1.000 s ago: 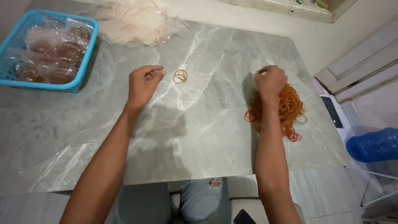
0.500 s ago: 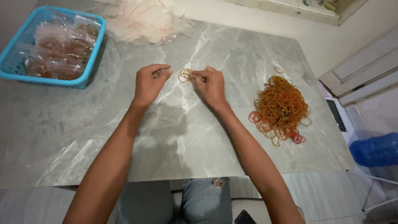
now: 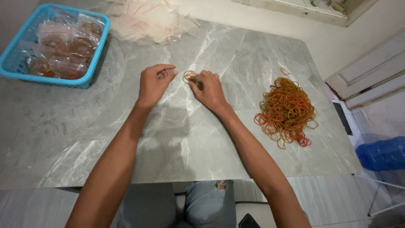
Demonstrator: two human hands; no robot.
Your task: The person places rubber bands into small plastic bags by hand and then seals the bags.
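My right hand [image 3: 209, 88] rests on the grey marble table [image 3: 126, 139], its fingertips pinched on a small bunch of tan rubber bands [image 3: 188, 76] lying at the table's middle. Just left of that bunch my left hand [image 3: 154, 82] is curled, thumb and forefinger close together; I cannot make out anything in it. A big loose pile of orange, red and yellow rubber bands [image 3: 287, 110] lies to the right, well apart from both hands.
A blue plastic basket [image 3: 42, 79] with bagged rubber bands stands at the far left corner. Empty clear bags [image 3: 152, 21] are heaped at the back. A blue water jug [image 3: 382, 154] stands on the floor beyond the table's right edge.
My right hand left the big pile, crossed left to the table's middle and now stays at the small bunch. The left hand has barely moved.
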